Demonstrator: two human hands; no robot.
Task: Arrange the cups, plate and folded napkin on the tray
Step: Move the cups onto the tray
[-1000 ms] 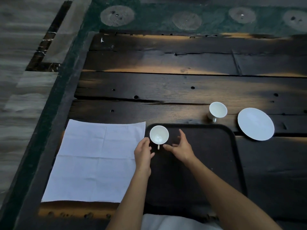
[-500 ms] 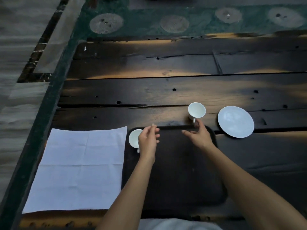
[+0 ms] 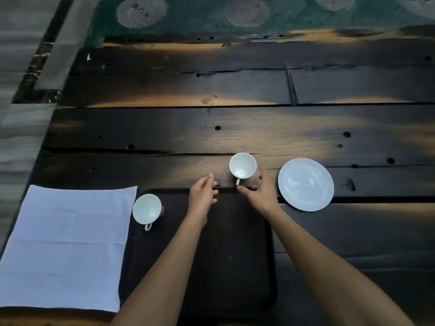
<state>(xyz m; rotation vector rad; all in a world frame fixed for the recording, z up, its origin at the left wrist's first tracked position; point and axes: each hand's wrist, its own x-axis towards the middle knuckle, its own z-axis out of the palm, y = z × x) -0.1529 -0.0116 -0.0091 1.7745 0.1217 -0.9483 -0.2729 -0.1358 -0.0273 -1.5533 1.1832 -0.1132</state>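
White porcelain is what we see first in the head view: two small cups, each with a thin loop handle turned toward us, and a round plate (image 3: 305, 184) lying flat on the dark plank worktop (image 3: 235, 128). The near cup (image 3: 147, 208) stands upright in the far left corner of the black tray (image 3: 223, 267), just beside the right edge of the pale napkin (image 3: 68, 245), which lies spread open with its fold creases showing, not yet folded, on the worktop to the left of the tray. The far cup (image 3: 243, 165) stands upright on the worktop just beyond the tray's far rim, with the plate near it on the right, off the tray. Compared with half a second ago, our left hand (image 3: 203, 196) has left the near cup, which was partly hidden behind it then and now stands uncovered and well to its left; that hand has moved rightward to the tray's far rim. Our right hand (image 3: 260, 192) has closed in on the far cup from slightly below it. Now the right hand's thumb and forefinger meet at the bottom of that cup's handle, though we cannot tell whether they truly pinch it, while the other fingers curve up along the cup's right side. The left hand hovers loosely curled, holding nothing, just left of the far cup and not touching it.
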